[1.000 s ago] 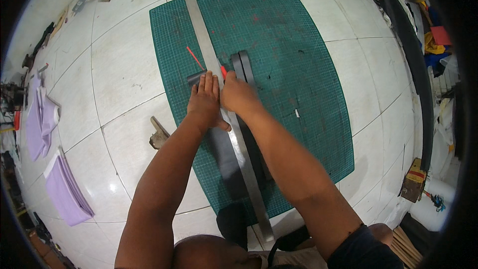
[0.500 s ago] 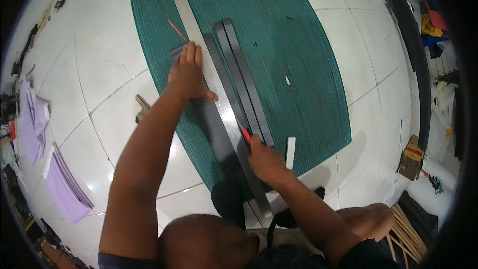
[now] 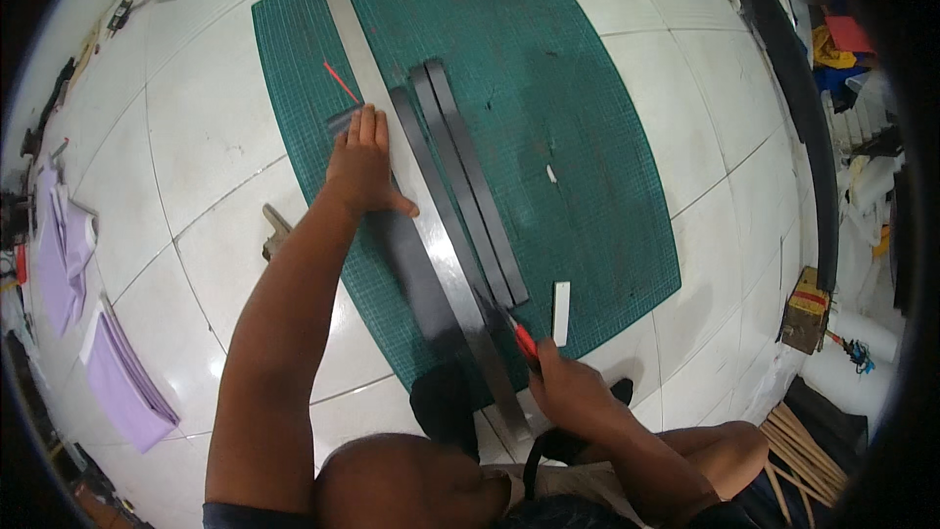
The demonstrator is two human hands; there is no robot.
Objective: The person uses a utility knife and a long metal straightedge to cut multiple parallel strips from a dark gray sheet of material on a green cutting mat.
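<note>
A long metal ruler (image 3: pixel 441 245) runs slantwise over a dark grey sheet of material (image 3: pixel 416 279) on the green cutting mat (image 3: pixel 597 137). My left hand (image 3: pixel 362 171) presses flat on the ruler and the sheet, fingers stretched forward and thumb out to the side. Closed round a red-handled utility knife (image 3: pixel 526 341), my right hand (image 3: pixel 573 390) is nearer my body, to the right of the ruler. The blade points forward, close to the near end of a narrow dark strip (image 3: pixel 441 191) beside the ruler. Whether it touches anything, I cannot tell.
Two more dark strips (image 3: pixel 468 181) lie side by side on the mat. A white bar (image 3: pixel 561 313) rests near its front edge, and a thin red stick (image 3: pixel 341 82) at the left. Folded lilac cloth (image 3: pixel 127 377) lies on the tiled floor (image 3: pixel 235 235).
My right hand has drawn the knife toward my body and slightly right, down to the strips' near end. My left hand keeps pressing on the ruler. The whole view has shifted a little.
</note>
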